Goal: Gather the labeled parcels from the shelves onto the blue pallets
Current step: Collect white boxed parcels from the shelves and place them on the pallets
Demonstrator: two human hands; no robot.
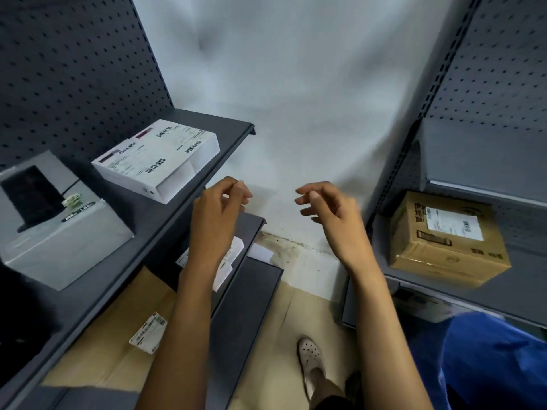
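I see a flat white box with barcode labels [158,159] lying on the dark grey metal shelf [189,199] at my left. A brown cardboard box with a white label [447,241] sits on the grey shelf at my right [521,279]. My left hand [216,214] and right hand [331,214] hang between them, fingers loosely curled, holding nothing. A blue shape [491,362], maybe a pallet, shows low right.

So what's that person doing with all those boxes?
A person stands between two dark grey shelf units, both hands raised and holding nothing. The left hand hovers near a flat white box with barcode labels on the left shelf. The right hand is in mid-air. A labelled brown cardboard box waits on the right shelf.
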